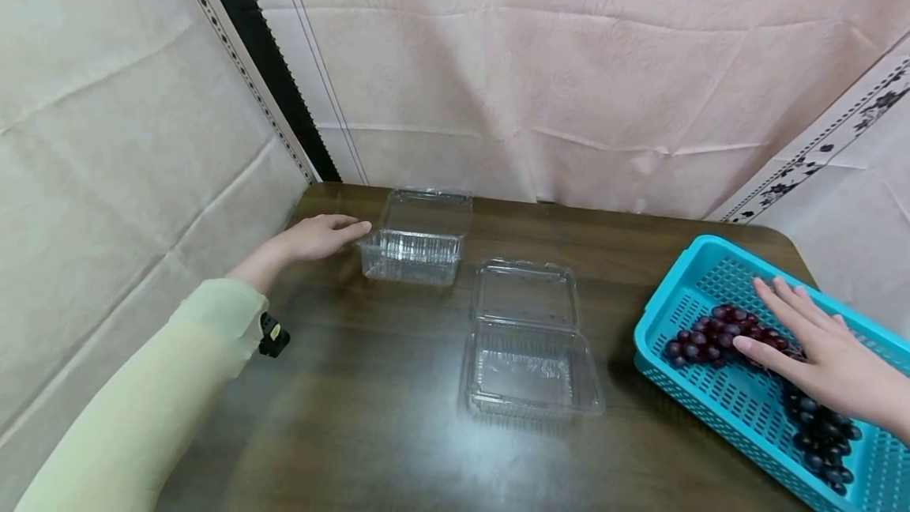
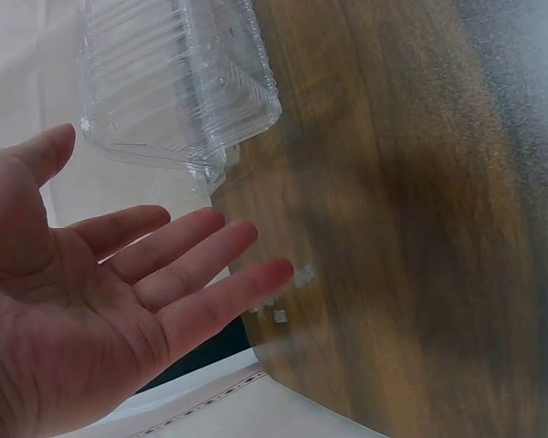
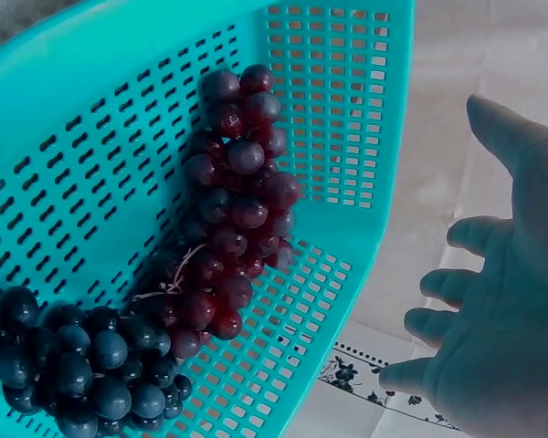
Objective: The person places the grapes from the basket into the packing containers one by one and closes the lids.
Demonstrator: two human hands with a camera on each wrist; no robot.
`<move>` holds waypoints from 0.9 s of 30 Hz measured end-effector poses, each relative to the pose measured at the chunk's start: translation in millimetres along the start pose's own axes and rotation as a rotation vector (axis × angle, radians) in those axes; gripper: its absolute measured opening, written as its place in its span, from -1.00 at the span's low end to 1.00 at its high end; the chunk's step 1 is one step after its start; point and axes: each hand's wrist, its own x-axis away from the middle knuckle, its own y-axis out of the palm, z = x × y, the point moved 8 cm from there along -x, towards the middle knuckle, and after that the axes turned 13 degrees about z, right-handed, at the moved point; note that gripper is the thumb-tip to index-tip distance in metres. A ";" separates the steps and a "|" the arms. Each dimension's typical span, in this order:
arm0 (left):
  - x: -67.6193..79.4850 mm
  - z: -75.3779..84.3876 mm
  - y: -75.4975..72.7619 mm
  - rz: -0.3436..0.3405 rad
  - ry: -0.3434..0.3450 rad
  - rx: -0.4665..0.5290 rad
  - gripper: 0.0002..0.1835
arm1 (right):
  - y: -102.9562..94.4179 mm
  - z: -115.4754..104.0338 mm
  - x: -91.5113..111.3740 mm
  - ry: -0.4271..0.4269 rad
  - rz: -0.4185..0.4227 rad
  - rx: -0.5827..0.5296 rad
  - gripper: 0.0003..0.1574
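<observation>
My left hand (image 1: 320, 237), fingers extended, is beside the left end of a clear plastic clamshell box (image 1: 412, 255) whose lid stands raised. In the left wrist view the palm shows with nothing in it, and the box (image 2: 178, 82) lies beyond the fingertips. My right hand (image 1: 825, 346) is spread over a turquoise basket (image 1: 700, 397). Inside it lie a bunch of red grapes (image 3: 242, 210) and a bunch of black grapes (image 3: 82, 365). The right wrist view shows that palm empty, apart from the red grapes.
A second clear clamshell box (image 1: 526, 370) lies open at the middle of the brown wooden table (image 1: 370, 417). Pale cloth (image 1: 569, 85) hangs behind the table and along both sides. A black wrist strap device (image 1: 273, 335) sits at the left cuff.
</observation>
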 end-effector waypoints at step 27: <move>13.7 -24.7 37.4 -0.124 -0.187 0.589 -0.12 | 6.2 4.1 -7.0 0.095 -0.161 -0.147 0.14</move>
